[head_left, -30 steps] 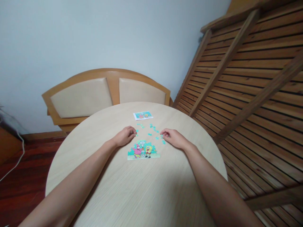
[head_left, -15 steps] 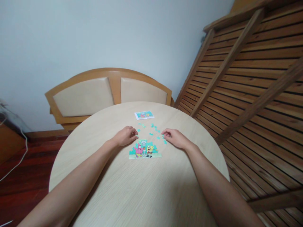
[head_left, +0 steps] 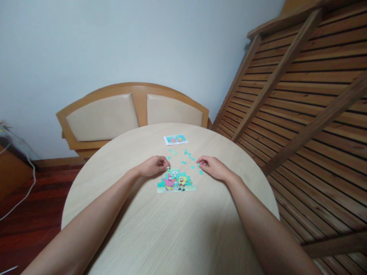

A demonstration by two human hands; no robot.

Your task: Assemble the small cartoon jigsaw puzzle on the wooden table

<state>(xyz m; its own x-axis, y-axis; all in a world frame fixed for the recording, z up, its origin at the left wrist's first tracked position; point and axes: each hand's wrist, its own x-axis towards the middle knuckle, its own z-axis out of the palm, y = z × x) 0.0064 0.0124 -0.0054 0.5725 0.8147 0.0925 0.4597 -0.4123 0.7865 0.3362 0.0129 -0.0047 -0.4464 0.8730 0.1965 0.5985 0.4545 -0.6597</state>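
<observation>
A partly assembled jigsaw puzzle [head_left: 175, 184] with pink, pale and yellow cartoon figures lies flat on the round table. At its upper left edge my left hand [head_left: 156, 166] is closed, with a small puzzle piece [head_left: 168, 169] pinched at the fingertips. To the upper right of the puzzle, my right hand [head_left: 211, 166] has its fingertips pinched on another small piece [head_left: 198, 165]. Several loose turquoise pieces [head_left: 187, 153] are scattered between and beyond the hands.
A printed picture card [head_left: 176, 139] of the same cartoon scene lies toward the table's far side. Behind the round table [head_left: 172, 233] stands a padded headboard [head_left: 101, 118] against the wall. A slatted wooden panel [head_left: 301, 88] leans at the right.
My left hand has come slightly down and to the right, bringing its piece to the puzzle's upper left edge. My right hand stays nearly where it was.
</observation>
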